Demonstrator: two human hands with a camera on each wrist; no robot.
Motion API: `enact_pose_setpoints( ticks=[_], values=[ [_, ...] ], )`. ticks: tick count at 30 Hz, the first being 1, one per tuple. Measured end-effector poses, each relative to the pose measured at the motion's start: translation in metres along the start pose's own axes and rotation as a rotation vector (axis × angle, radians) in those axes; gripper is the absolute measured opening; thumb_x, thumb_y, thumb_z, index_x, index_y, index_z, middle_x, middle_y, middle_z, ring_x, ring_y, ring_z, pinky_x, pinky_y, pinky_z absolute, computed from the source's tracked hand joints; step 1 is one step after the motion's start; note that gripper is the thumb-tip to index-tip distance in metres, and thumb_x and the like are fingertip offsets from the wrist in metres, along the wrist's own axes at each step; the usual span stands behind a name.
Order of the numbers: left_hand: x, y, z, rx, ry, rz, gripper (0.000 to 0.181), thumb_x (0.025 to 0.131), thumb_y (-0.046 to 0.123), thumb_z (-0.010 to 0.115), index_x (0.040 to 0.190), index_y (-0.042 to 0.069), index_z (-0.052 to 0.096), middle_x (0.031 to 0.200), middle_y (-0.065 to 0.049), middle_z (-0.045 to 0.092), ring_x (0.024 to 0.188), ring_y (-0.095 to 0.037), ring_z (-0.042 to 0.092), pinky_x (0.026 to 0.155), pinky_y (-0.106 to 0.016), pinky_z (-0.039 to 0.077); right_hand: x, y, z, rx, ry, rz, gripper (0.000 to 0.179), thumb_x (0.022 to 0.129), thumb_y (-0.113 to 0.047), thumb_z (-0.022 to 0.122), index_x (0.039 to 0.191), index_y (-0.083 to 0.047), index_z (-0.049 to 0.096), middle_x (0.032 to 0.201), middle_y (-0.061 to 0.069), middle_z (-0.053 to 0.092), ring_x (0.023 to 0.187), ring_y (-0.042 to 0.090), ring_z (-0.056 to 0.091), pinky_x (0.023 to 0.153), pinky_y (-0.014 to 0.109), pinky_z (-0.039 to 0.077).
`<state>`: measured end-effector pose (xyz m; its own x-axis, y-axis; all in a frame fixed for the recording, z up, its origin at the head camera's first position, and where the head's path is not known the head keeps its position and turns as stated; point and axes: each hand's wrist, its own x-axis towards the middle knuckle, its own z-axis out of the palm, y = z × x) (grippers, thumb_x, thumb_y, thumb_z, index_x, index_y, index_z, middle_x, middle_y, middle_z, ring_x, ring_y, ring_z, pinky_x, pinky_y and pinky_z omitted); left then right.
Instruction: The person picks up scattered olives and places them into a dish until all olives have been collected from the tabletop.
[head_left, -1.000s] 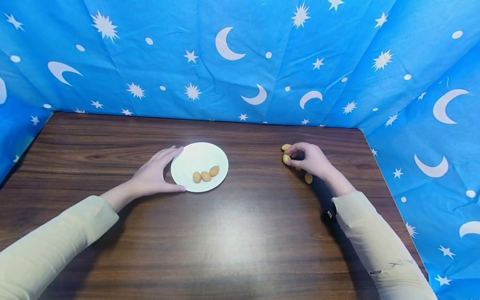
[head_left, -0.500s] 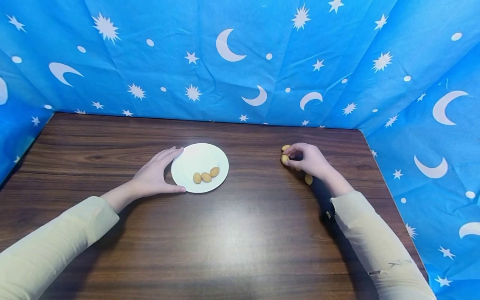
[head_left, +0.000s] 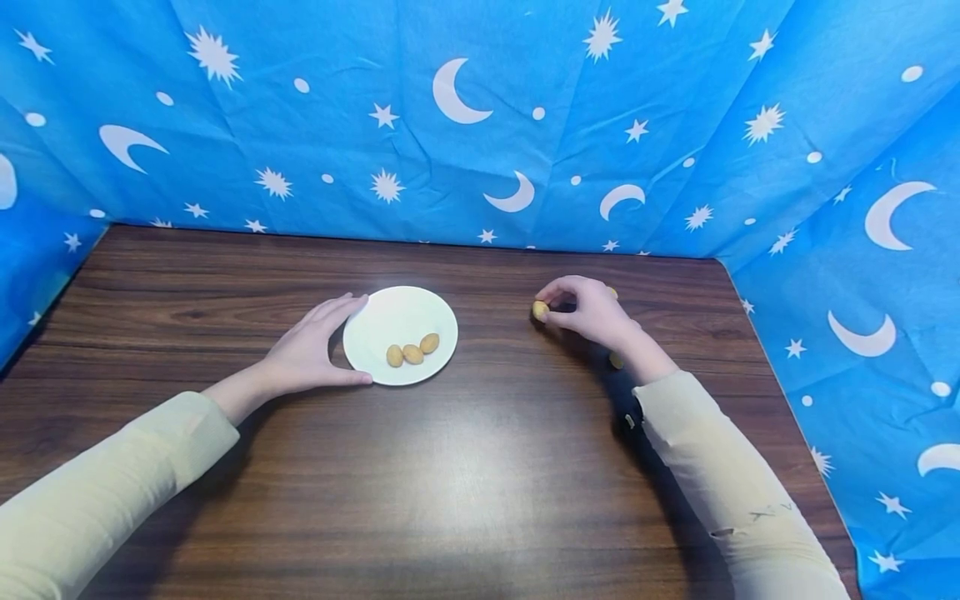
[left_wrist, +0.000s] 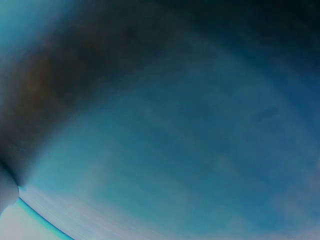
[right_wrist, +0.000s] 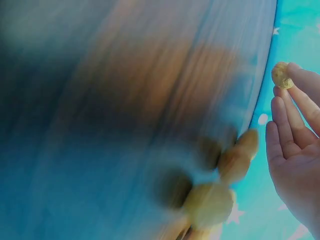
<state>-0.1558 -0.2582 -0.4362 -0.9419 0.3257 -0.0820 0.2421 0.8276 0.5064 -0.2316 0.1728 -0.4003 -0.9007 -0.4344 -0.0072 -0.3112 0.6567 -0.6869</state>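
The right hand (head_left: 588, 312) pinches a small nut (head_left: 540, 311) with its thumb and fingers. The plate (head_left: 390, 317) lies to the left of that nut, with some desk (head_left: 495, 333) in between. The left hand (head_left: 300, 346) is nearer the plate: its thumb and fingers spread wide and touch the plate's left edge. Three nuts (head_left: 412, 354) sit on the plate, near the front. I can't tell which way the pinched nut's long side points.

No readable text, labels or numbers.
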Motion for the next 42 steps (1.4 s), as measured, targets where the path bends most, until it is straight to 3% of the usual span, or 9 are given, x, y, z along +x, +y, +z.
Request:
enact_pose_setpoints(
  ticks=[23, 42],
  values=[
    [0.001, 0.000, -0.002, -0.006, -0.006, 0.004, 0.118, 0.080, 0.054, 0.089, 0.170, 0.012, 0.025, 0.175, -0.023, 0.024, 0.162, -0.048, 0.020, 0.125, -0.076, 0.023, 0.043, -0.063, 0.053, 0.028, -0.087, -0.148, 0.024, 0.097, -0.018, 0.079, 0.120, -0.010, 0.077, 0.119, 0.007, 0.076, 0.111, 0.022, 0.070, 0.105, 0.043, 0.057],
    [0.001, -0.002, 0.000, 0.005, -0.009, -0.006, 0.119, 0.080, 0.056, 0.089, 0.170, 0.014, 0.024, 0.175, -0.022, 0.024, 0.162, -0.048, 0.020, 0.125, -0.076, 0.024, 0.052, -0.082, 0.082, 0.017, -0.184, -0.161, 0.025, 0.099, -0.016, 0.077, 0.123, -0.008, 0.076, 0.115, 0.007, 0.077, 0.106, 0.020, 0.071, 0.100, 0.037, 0.059]
  ],
)
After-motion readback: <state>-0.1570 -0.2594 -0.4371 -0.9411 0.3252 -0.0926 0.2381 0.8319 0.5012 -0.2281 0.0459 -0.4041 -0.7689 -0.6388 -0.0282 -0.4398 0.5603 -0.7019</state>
